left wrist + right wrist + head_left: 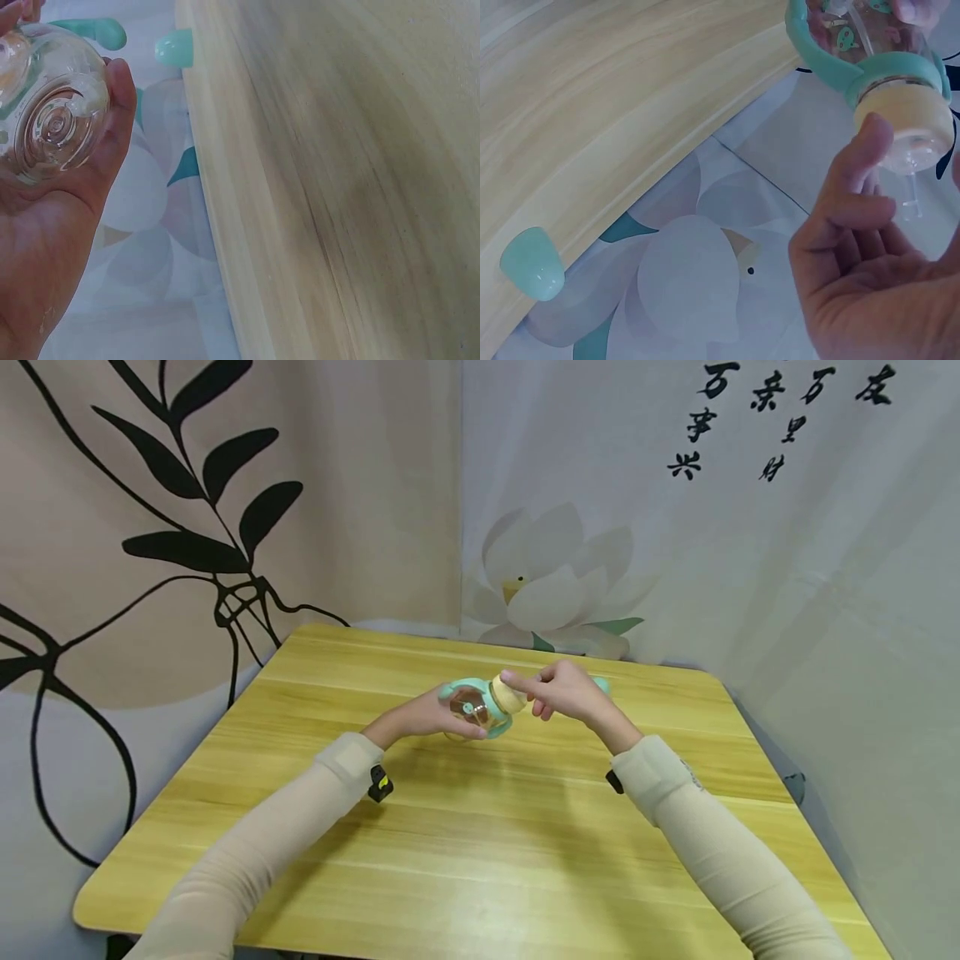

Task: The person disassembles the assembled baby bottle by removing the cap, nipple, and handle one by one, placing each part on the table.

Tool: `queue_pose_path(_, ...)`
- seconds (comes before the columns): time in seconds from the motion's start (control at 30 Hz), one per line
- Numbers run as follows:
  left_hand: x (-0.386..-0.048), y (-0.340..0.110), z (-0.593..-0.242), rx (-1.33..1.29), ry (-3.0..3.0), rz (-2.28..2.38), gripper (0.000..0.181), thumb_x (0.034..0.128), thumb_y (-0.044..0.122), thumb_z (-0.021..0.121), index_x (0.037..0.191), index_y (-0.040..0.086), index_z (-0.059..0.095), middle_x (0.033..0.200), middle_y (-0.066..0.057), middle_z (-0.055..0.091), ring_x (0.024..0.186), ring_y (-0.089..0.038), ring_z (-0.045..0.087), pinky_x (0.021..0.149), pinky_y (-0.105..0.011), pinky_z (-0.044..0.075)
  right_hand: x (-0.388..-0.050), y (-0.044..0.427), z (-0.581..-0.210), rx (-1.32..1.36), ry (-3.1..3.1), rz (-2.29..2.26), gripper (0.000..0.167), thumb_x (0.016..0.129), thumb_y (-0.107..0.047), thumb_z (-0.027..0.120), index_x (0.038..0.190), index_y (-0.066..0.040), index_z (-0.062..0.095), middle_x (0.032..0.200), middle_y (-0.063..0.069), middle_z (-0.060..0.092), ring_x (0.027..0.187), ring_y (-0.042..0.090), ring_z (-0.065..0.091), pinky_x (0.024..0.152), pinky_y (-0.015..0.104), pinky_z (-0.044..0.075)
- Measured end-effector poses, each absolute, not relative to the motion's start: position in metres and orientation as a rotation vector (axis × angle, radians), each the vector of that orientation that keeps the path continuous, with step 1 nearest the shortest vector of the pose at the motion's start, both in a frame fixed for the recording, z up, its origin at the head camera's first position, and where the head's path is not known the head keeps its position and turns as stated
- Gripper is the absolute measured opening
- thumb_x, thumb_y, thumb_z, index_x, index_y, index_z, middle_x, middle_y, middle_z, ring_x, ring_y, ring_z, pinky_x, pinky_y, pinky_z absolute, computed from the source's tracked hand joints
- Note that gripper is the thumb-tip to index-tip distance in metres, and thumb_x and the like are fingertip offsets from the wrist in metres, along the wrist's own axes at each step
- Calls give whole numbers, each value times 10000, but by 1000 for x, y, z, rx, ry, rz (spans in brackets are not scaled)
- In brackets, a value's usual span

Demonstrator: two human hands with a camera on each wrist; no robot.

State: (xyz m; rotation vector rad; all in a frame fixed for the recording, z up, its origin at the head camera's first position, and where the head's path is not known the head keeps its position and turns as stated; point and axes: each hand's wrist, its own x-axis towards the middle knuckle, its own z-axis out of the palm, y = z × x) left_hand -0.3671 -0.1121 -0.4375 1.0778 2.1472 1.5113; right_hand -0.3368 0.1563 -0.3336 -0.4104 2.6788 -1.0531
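A clear baby bottle (470, 703) with mint-green handles and a cream collar (904, 124) is held tilted above the table by my left hand (431, 714). In the left wrist view, the palm and fingers of that hand lie around the bottle's clear round base (56, 124). A clear spout (910, 199) sticks out of the collar, uncovered. My right hand (566, 693) is at the collar, one extended digit touching its side while other fingers curl loosely below. Whether another digit presses the collar's far side is hidden.
A mint-green dome cap (532, 262) lies near the far edge of the wooden table (480, 860), partly behind the right hand in the head view. Printed curtains (750, 568) hang close behind the table and along its sides.
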Motion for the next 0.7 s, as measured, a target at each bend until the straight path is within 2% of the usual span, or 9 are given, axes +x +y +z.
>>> queue_pose_path(0.17,-366,-112,-439,1071,2143,1528,421,941,169,805,1313,78,631,1229,-111,685,1143,-285,635,987,-436,574,-339,155,-337,-450,2667,-1056,644,903,-694,718,842,-53,736,827,80,761,764,234,734,714,366,568)
queue_pose_path(0.37,-367,-114,-440,1046,2144,1517,436,946,188,796,1329,79,619,1251,-124,672,1169,-287,626,1012,-435,560,-341,156,-335,-516,2598,-1095,481,923,-544,784,1055,-82,751,974,99,768,857,213,702,705,322,544)
queue_pose_path(0.5,-369,-116,-438,1029,2159,1489,462,947,218,798,1346,85,607,1286,-148,656,1209,-289,615,1055,-450,541,-344,157,-331,-624,2556,-1095,444,923,-401,829,1208,-81,712,1133,112,742,992,257,699,812,366,583)
queue_pose_path(0.7,-368,-117,-433,1016,2145,1472,478,938,245,797,1341,76,602,1294,-177,644,1200,-310,624,1010,-450,563,-346,163,-329,-859,2501,-1102,583,882,-202,880,1394,-108,616,1418,96,611,1301,332,601,1007,504,561)
